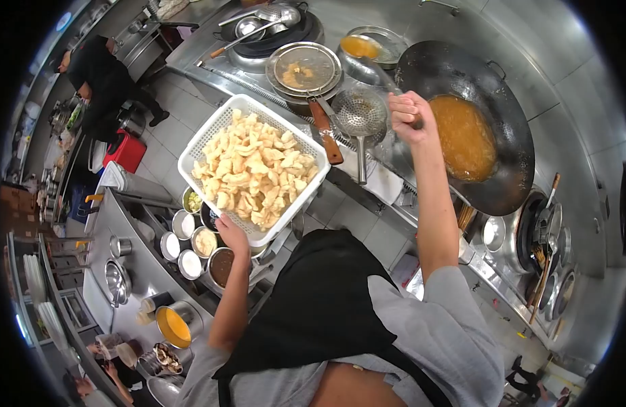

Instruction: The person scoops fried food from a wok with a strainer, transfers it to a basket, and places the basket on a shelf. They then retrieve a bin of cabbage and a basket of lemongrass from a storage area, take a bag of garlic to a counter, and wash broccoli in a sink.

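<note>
My left hand [233, 237] grips the near edge of a white plastic basket [188, 163], its fingers partly hidden by the rim. The basket is tilted and full of pale, puffy fried pieces [252, 166]. My right hand [411, 117] is closed around the handle of a metal ladle [384, 76]. The ladle's bowl end is over by a container of orange-brown oil [360, 46]; where one ends and the other begins is hard to tell. Right of that hand, a large black wok [510, 136] holds bubbling brownish oil [462, 139].
A perforated skimmer [360, 112] and a round mesh strainer [303, 68] rest on the stove edge. On the left counter stand seasoning tubs [189, 264] and a pot of orange liquid [177, 325]. A co-worker in black [106, 81] stands at the far left.
</note>
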The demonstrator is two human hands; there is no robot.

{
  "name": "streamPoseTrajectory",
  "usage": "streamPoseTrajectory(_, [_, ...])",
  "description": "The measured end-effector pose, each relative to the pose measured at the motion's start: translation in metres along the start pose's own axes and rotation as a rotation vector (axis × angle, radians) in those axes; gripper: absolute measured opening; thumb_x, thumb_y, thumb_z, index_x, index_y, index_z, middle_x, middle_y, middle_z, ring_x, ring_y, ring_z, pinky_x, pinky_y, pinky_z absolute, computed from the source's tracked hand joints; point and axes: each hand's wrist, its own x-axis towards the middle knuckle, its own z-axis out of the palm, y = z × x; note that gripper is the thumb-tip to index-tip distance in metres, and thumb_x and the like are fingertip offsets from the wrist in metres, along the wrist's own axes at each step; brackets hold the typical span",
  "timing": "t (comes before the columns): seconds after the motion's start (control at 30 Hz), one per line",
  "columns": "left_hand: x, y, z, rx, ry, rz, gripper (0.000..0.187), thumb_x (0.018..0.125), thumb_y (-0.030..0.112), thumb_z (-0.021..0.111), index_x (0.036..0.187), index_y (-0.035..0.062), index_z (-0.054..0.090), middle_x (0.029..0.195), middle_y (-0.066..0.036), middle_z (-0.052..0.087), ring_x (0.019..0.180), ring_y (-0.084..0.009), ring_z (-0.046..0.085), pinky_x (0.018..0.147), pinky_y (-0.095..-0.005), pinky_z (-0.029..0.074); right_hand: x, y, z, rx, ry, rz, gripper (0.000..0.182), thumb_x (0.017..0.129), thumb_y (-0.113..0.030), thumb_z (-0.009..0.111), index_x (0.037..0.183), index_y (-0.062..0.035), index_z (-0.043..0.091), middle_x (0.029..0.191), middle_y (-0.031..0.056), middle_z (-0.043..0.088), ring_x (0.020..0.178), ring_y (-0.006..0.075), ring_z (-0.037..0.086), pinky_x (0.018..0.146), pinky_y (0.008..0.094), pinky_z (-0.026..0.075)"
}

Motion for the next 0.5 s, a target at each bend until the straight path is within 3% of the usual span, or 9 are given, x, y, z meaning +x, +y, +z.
streamPoseTrajectory(0.1, [0.003,-0.008,-0.006,-0.055,-0.076,0.006,0.030,0.099,0.025,0.036,0.083,0.0007,0.042,0.073,-0.006,0.043,0.068,-0.0162,0.039,0.065,-0.0315,0.036,0.034,0.004,-0.030,-0.257,0.130,0.162,0.026,0.083,-0.008,0.045,0.060,-0.0156,0.035,0.051,-0.0085,0.032,0.039,0.0017,0.031,0.034,0.0175,0.024])
streamPoseTrajectory(0.2, [0.010,-0.023,-0.021,-0.084,-0.220,-0.037,0.026,0.099,0.026,0.037,0.097,0.0014,0.046,0.090,-0.008,0.049,0.085,-0.0162,0.046,0.079,-0.0288,0.039,0.041,0.027,-0.058,-0.760,0.433,0.050,0.031,0.088,-0.012,0.044,0.060,-0.0171,0.032,0.050,-0.0097,0.026,0.039,0.0023,0.024,0.034,0.0197,0.019])
streamPoseTrajectory(0.23, [0.029,-0.052,-0.030,0.021,-0.376,0.043,0.029,0.098,0.029,0.038,0.104,0.0010,0.045,0.100,-0.010,0.052,0.093,-0.0193,0.052,0.081,-0.0304,0.044,0.042,0.025,-0.094,-0.697,0.394,-0.026,0.025,0.088,-0.014,0.047,0.063,-0.0148,0.041,0.051,-0.0071,0.036,0.039,0.0044,0.035,0.034,0.0211,0.026])
streamPoseTrajectory(0.27, [0.026,-0.027,-0.031,0.007,-0.566,-0.078,0.030,0.097,0.031,0.040,0.107,0.0022,0.043,0.104,-0.012,0.052,0.091,-0.0223,0.057,0.074,-0.0321,0.048,0.040,0.028,-0.125,-1.382,0.572,-0.230,0.013,0.081,-0.018,0.056,0.073,-0.0072,0.054,0.057,0.0031,0.053,0.045,0.0131,0.050,0.038,0.0282,0.038])
streamPoseTrajectory(0.3, [0.013,0.007,-0.032,-0.149,-0.475,-0.313,0.030,0.096,0.031,0.041,0.109,0.0039,0.042,0.103,-0.012,0.053,0.085,-0.0205,0.059,0.062,-0.0293,0.048,0.024,0.048,-0.113,-1.946,0.813,-0.249,0.021,0.075,-0.017,0.059,0.088,-0.0007,0.053,0.075,0.0149,0.061,0.060,0.0233,0.060,0.052,0.0390,0.048])
streamPoseTrajectory(0.33, [0.023,0.000,-0.044,-0.001,-0.544,-0.317,0.032,0.094,0.032,0.043,0.111,0.0049,0.041,0.101,-0.010,0.054,0.082,-0.0172,0.057,0.060,-0.0251,0.045,0.025,0.054,-0.169,-2.054,0.824,-0.597,0.032,0.069,-0.018,0.064,0.094,-0.0008,0.056,0.078,0.0204,0.062,0.070,0.0355,0.062,0.066,0.0441,0.049])
streamPoseTrajectory(0.37, [0.008,0.032,-0.041,-0.039,-0.480,-0.439,0.037,0.092,0.038,0.046,0.110,0.0061,0.042,0.097,-0.008,0.054,0.074,-0.0144,0.054,0.058,-0.0237,0.042,-0.001,0.079,-0.165,-2.005,0.925,-0.602,0.032,0.071,-0.014,0.056,0.100,-0.0022,0.052,0.086,0.0234,0.062,0.086,0.0412,0.058,0.073,0.0496,0.045])
streamPoseTrajectory(0.43, [0.023,0.001,-0.059,-0.277,-0.432,-0.854,0.035,0.087,0.043,0.050,0.096,0.0093,0.048,0.086,-0.004,0.053,0.065,-0.0137,0.049,0.059,-0.0254,0.041,-0.044,0.113,-0.188,-1.998,1.027,-0.580,0.036,0.073,-0.013,0.055,0.108,-0.0050,0.049,0.084,0.0227,0.062,0.083,0.0414,0.059,0.072,0.0503,0.046])
streamPoseTrajectory(0.5, [0.007,0.013,-0.069,-0.211,-0.583,-0.976,0.030,0.087,0.040,0.051,0.091,0.0106,0.049,0.075,-0.001,0.051,0.064,-0.0132,0.049,0.057,-0.0271,0.041,-0.083,0.138,-0.203,-2.035,1.100,-0.453,0.040,0.076,-0.013,0.053,0.114,-0.0075,0.045,0.083,0.0222,0.062,0.080,0.0413,0.060,0.071,0.0507,0.047])
